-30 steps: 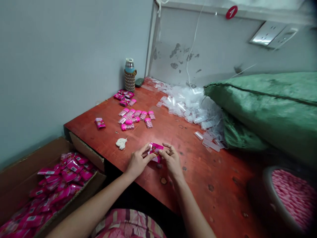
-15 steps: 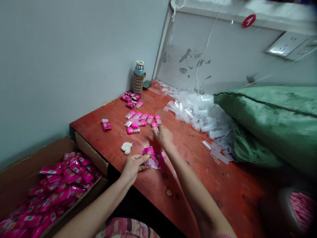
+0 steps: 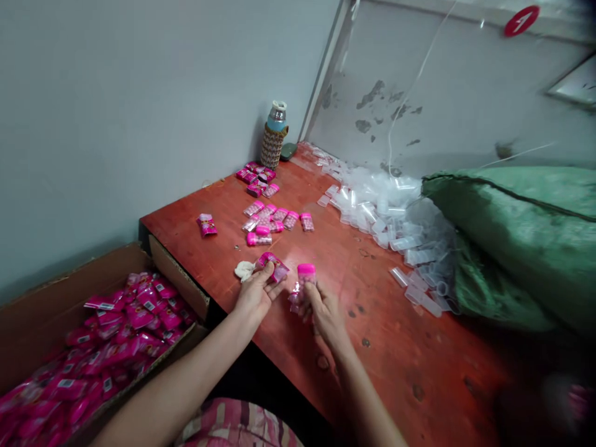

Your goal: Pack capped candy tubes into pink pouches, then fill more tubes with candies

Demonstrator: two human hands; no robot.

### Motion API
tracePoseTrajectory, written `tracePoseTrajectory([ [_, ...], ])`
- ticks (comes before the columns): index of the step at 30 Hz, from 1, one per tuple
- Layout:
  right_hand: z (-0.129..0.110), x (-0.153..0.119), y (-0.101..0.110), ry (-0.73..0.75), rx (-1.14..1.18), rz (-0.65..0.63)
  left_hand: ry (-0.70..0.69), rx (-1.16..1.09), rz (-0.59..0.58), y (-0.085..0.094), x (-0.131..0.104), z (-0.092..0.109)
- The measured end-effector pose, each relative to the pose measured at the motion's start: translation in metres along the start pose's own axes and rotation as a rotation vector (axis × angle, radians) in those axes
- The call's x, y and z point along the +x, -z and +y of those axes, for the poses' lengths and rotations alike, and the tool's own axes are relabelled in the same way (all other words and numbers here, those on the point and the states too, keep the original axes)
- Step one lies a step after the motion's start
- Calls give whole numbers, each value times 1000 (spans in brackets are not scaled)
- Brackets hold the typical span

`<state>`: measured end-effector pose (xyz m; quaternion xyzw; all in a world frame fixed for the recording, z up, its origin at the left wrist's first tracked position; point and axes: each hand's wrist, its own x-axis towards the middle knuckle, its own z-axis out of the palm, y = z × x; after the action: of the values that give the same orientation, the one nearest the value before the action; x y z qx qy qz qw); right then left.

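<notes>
Between the thumb and fingers of my left hand [image 3: 255,293] is a pink printed plastic sleeve [image 3: 278,270]. My right hand [image 3: 326,310] grips a small clear bottle with a pink cap [image 3: 306,270], pink beads showing inside it. A second bit of pink clear film [image 3: 294,298] shows beside the right fingers; whether they hold it too I cannot tell. Beyond the hands, several capped bottles of pink beads [image 3: 267,214] lie in a group on the red table [image 3: 372,347]. A white crumpled lump [image 3: 244,270] rests just behind the left hand.
At the left a cardboard box [image 3: 179,279] holds many pink wrapped packs [image 3: 135,323]. A flask in a knitted cover [image 3: 272,146] stands near the wall. Clear plastic tubes [image 3: 372,205] lie heaped beside a green sack [image 3: 512,248]. A single pink pack [image 3: 207,225] lies near the left edge.
My right hand has picked up a bottle from the group and brought it nearer to me. The left hand has raised and tilted the pink sleeve. The view has turned slightly left.
</notes>
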<state>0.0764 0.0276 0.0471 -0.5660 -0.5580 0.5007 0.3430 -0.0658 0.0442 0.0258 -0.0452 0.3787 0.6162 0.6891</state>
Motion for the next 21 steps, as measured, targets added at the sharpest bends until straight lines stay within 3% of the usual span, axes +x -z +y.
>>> tracePoseTrajectory([
  [3,7,-29,-17,-43,173,8,29,-13,-22,-7,-1,-8],
  [7,13,-34,-27,-47,212,76,46,-5,-87,-15,-9,-17],
  [14,17,-35,-18,3,320,74,36,104,-145,-18,-17,-15],
  [21,18,-36,-17,17,230,82,19,148,-190,-20,-19,-22],
])
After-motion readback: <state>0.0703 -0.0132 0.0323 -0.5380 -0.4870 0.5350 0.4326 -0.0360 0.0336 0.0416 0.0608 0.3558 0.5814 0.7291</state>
